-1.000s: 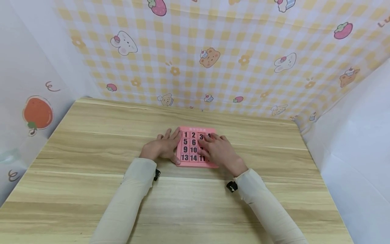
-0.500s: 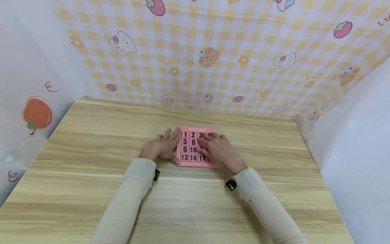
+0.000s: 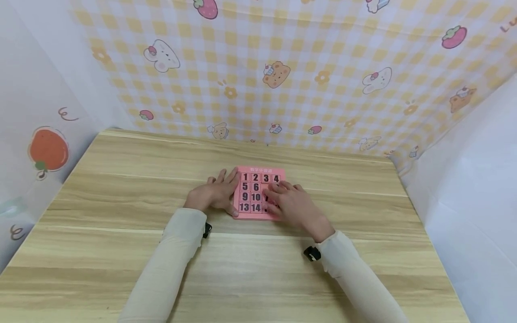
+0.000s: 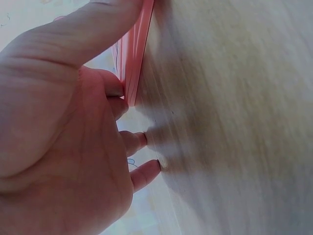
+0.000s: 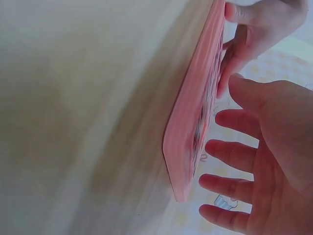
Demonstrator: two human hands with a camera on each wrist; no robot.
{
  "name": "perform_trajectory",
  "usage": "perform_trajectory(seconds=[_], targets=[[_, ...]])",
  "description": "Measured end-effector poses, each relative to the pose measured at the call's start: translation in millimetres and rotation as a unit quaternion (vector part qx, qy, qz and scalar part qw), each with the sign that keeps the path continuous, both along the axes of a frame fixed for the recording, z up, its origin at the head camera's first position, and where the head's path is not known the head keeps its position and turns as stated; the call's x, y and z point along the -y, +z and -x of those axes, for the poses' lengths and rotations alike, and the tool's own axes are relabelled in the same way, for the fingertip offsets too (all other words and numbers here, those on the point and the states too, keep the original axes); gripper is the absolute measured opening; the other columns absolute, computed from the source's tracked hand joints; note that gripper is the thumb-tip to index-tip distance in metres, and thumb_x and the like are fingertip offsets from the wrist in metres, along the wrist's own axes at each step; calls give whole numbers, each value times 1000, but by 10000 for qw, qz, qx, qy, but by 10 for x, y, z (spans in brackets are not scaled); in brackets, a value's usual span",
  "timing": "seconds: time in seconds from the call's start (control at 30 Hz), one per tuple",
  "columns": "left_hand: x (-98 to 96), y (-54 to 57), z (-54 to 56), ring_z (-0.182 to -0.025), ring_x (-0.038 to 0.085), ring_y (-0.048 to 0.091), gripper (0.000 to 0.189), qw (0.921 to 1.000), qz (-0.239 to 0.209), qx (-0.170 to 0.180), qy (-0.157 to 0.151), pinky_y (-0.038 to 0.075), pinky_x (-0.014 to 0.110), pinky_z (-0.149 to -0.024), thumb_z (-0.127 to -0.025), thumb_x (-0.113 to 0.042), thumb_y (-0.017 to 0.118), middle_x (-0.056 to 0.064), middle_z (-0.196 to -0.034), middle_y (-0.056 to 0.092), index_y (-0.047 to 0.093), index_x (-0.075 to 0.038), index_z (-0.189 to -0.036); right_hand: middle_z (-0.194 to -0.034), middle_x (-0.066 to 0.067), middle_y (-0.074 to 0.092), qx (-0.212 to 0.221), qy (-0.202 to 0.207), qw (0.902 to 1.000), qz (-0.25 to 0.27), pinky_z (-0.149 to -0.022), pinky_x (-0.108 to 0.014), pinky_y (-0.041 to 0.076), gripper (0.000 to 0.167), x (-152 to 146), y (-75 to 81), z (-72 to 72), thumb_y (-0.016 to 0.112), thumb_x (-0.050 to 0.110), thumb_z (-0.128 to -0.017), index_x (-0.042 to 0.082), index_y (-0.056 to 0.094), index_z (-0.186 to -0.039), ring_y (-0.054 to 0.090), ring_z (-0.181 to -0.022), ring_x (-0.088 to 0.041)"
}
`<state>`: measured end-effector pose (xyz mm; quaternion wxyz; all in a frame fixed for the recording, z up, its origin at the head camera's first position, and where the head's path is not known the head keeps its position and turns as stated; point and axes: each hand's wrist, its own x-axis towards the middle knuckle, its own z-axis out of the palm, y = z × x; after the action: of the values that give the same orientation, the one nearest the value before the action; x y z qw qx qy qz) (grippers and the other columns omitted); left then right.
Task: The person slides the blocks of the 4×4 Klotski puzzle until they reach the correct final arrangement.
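Observation:
A pink number slide puzzle (image 3: 258, 170) lies flat on the table, its tiles in a square frame. In the head view, 1 to 4 read along the top row, and a reddish gap (image 3: 265, 186) shows right of tile 6 (image 3: 256, 187). My left hand (image 3: 212, 195) rests spread against the puzzle's left edge, thumb at the near corner and index finger at the far corner. Over its right side lies my right hand (image 3: 296, 204), fingers spread and slightly bent close above the tiles, hiding much of the right columns. In the right wrist view its thumb (image 5: 249, 93) stands apart from the fingers.
The pale wood table (image 3: 121, 278) extends round the puzzle. Behind it hangs a yellow checked cloth (image 3: 307, 103) with cartoon prints, and white walls (image 3: 464, 179) flank the sides. A black strap (image 3: 312, 253) sits at the right wrist.
My right hand has drawn slightly back to the right, uncovering tile 4. Tile 3 has moved up a little into the top row. The left hand stays where it was.

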<state>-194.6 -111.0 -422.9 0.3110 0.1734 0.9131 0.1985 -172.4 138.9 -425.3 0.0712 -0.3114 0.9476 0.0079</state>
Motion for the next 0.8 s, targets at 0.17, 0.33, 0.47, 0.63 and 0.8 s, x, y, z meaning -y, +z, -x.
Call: perform_trajectory(seconds=[0.17,0.33,0.47,0.63,0.8], targets=[[7,21,-3,-150,36,-21,123,10000,-27,36,19,-4,56,-122,-78,-40,81,7,-164,-21,-6,-8,-159,-154,-2,45,-45,82,9999,39,-113,-57,35,53,-15,-5,-126,43,54,-101,27,50,-147,39,-143,-33],[7,19,1,-150,36,-20,123,10000,-7,11,-15,-4,56,-122,-78,-41,81,7,-164,-21,-6,-8,-158,-152,-3,47,-208,184,9995,141,-112,-57,36,54,-36,-17,-198,46,54,-100,26,51,-146,42,-141,-35],[2,12,4,-150,37,-20,123,10000,11,-13,-19,-3,57,-122,-78,-41,81,8,-164,-20,-5,-7,-158,-150,-4,49,-438,316,9984,147,-110,-57,39,54,-59,-25,-235,48,53,-100,24,53,-145,45,-138,-35],[1,11,-4,-150,38,-19,123,10000,36,-40,-13,-3,57,-122,-78,-41,81,8,-164,-20,-5,-7,-158,-149,-5,50,-510,379,9979,96,-110,-55,40,53,-69,-45,-262,46,53,-101,23,54,-144,45,-138,-35],[-2,12,-11,-150,38,-18,122,10000,60,-72,-33,-2,57,-122,-78,-42,80,8,-164,-19,-5,-7,-158,-150,-6,50,-504,416,9978,101,-110,-54,39,52,-63,-58,-278,45,52,-101,23,55,-143,45,-138,-35]])
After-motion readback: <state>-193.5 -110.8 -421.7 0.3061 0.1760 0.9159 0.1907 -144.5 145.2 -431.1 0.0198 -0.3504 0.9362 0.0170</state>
